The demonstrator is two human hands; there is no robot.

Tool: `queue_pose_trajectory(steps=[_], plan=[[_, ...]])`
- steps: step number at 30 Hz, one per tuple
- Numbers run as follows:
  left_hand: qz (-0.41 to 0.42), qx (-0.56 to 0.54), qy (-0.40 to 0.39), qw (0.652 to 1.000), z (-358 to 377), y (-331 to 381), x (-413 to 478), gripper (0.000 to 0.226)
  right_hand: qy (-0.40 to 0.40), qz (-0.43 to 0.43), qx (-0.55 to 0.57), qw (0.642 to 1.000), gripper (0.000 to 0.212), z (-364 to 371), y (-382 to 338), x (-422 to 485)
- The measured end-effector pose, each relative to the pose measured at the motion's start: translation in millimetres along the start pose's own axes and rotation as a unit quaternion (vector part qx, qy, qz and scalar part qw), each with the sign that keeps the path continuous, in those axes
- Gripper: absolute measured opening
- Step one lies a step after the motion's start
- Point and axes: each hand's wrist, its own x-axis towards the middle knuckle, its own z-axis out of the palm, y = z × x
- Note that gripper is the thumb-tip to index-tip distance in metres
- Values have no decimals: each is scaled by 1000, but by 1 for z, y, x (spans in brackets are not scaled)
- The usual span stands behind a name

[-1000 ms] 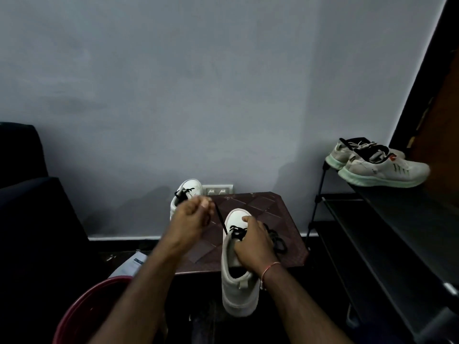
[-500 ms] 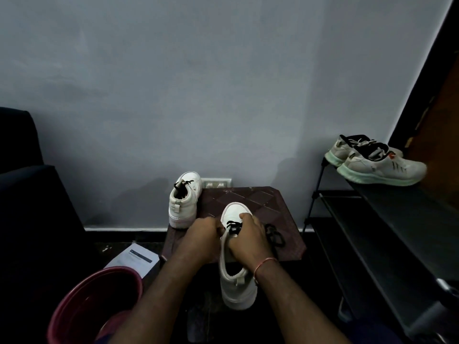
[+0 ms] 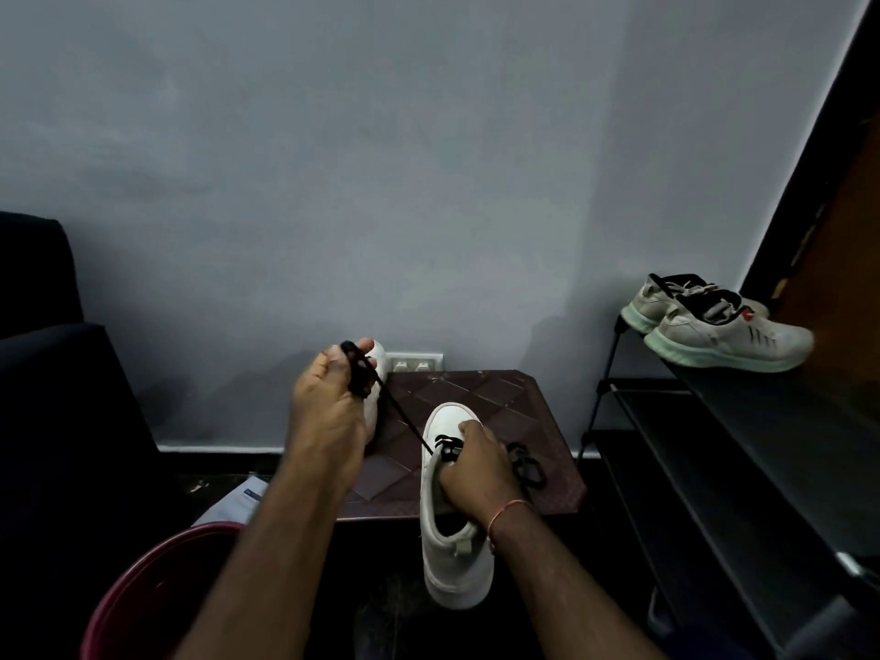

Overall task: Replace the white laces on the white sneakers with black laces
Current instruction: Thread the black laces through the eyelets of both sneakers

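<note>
Now I judge mid-lacing: left hand [image 3: 328,407] pinches black lace [image 3: 405,414] taut, right hand [image 3: 476,473] grips sneaker [image 3: 455,574]; next eyelet needs threading.

White sneaker [image 3: 452,574], black lace [image 3: 400,411].
Diamond-patterned maroon table [image 3: 476,397]; dark red bucket [image 3: 143,593]; grey running shoes [image 3: 724,338] with mint-green soles; pale grey wall [image 3: 428,183].

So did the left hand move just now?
Yes. The left hand has lifted up and away from the sneaker, toward the table's far left corner near the socket, pulling the lace taut.
</note>
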Motion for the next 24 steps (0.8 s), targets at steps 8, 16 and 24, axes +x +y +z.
queue_pose_trajectory(steps=[8,16,24], plan=[[2,486,-71,871,-37,-45,-7,28,-3,11,16,1000,55,-1,3,1],[6,734,-217,643,-50,-71,1,46,3,7,21,1000,56,2,2,0],[-145,194,-75,967,-19,-50,-7,35,14,5,17,1000,47,1,4,8]])
